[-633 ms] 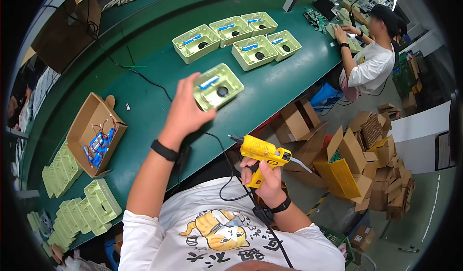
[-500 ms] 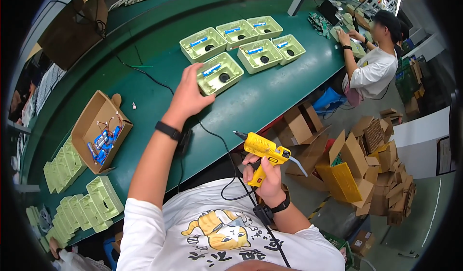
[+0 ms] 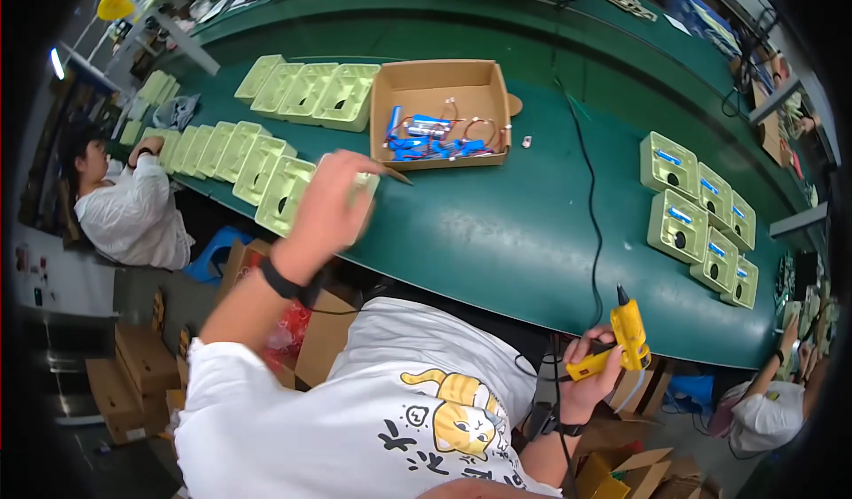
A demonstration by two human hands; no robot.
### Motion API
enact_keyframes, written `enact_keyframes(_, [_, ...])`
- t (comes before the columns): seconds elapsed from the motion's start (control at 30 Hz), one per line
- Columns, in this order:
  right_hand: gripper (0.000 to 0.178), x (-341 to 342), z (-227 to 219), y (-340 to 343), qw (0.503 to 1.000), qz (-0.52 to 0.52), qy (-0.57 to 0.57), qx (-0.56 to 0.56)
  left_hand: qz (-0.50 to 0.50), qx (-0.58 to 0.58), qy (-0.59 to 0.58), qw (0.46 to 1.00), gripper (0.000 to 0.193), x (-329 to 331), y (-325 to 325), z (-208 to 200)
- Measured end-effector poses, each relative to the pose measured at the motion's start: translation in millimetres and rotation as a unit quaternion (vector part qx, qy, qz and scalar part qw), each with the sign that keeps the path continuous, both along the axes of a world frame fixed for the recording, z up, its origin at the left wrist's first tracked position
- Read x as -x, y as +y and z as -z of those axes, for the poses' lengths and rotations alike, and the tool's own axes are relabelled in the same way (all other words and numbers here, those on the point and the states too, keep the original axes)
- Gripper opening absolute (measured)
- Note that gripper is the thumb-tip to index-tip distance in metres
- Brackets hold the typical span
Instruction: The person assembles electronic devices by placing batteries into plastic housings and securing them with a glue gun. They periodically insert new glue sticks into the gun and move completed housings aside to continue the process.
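At the left of the frame, empty pale green trays (image 3: 266, 157) waited in rows on the green surface (image 3: 497, 233). Your left hand (image 3: 330, 206) had its fingers closed over one tray (image 3: 359, 188) at the row's near end. At upper centre, a cardboard box (image 3: 441, 113) held blue parts with red wires. Lower right, your right hand (image 3: 590, 370) gripped the yellow glue gun (image 3: 624, 339). Six fitted trays (image 3: 701, 215) sat far right; many more looked unfinished.
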State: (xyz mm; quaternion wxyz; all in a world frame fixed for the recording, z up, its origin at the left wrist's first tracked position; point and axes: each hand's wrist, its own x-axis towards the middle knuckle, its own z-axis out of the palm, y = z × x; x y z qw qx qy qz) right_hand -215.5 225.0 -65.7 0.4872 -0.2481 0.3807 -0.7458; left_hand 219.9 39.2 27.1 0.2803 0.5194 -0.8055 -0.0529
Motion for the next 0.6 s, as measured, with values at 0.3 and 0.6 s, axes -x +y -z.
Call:
enact_keyframes(0.3, [0.036, -2, 17, -88, 0.988, -0.087, 0.127, 0.008, 0.121, 0.041, -0.312, 0.942, 0.014, -118, 3, -26])
enact_keyframes(0.6, [0.036, 0, 24, -89, 0.995, -0.036, 0.09, 0.005, 0.25, -0.029, -0.393, 0.884, 0.008, -40, 18, -46])
